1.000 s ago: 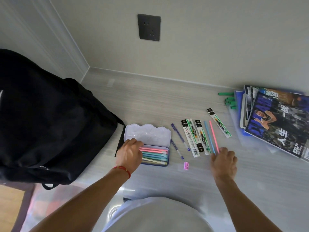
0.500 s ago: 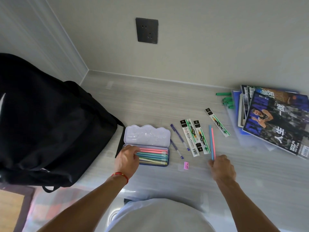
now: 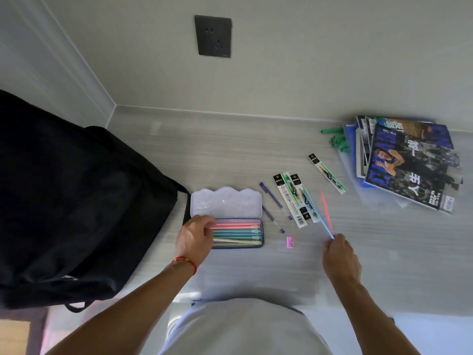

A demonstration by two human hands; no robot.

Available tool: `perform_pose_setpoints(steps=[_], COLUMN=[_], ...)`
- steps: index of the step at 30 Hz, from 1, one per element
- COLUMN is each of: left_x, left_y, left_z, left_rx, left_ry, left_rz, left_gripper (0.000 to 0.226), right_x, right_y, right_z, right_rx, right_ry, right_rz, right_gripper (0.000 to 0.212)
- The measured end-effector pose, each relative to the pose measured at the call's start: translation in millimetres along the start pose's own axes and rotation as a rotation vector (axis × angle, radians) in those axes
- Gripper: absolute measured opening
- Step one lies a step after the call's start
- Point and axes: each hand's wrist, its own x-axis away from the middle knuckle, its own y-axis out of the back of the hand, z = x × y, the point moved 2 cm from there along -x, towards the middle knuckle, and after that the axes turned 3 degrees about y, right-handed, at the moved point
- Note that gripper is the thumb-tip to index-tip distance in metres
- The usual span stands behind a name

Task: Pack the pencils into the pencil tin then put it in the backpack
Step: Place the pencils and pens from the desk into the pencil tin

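Right hand (image 3: 340, 254) fingers pinch a pink pencil (image 3: 325, 209) and a blue pencil (image 3: 317, 216), lifted. Left hand (image 3: 195, 237) fingers, curled, rest on the open pencil tin (image 3: 226, 203), beside the black backpack (image 3: 71, 201).

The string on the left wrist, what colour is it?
Red, with a small gold bead, seen in the head view: the wrist string, just behind the left hand.

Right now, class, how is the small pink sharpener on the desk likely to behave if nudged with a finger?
The pink sharpener looks tiny beside the pencil tin, so it is probably very light. It lies flat and looks blocky, so it would likely slide, not roll. On the smooth desk, a push might send it skidding.
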Motion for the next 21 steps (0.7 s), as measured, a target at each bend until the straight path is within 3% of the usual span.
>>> perform_pose_setpoints(steps=[3,5,8,10,14,21], left_x=[-6,-11,-16,-20,-26,-28], left_y=[5,10,15,19,28,30], left_z=[0,-3,-5,-3,9,28], left_rx=[0.010,-0.035,-0.052,-0.073,-0.209,-0.355], left_ry=[-0.051,-0.161,-0.330,-0.371,-0.404,-0.320], left_rz=[-0.023,-0.004,0.198,0.306,0.357,0.414], left_gripper=[0.033,0.036,0.065,0.072,0.029,0.026], right_x=[15,26,40,44,39,23], right_y=[2,3,-1,-6,-16,-21], right_z=[17,38,79,106,139,146], right_rx=[-0.050,-0.062,0.015,0.050,0.068,-0.030], right_ry=[0.122,0.310,0.690,0.827,0.928,0.789], right_rz=[-0.075,-0.015,0.151,0.215,0.313,0.268], right_gripper=[0.019,0.017,0.018,0.017,0.020,0.021])
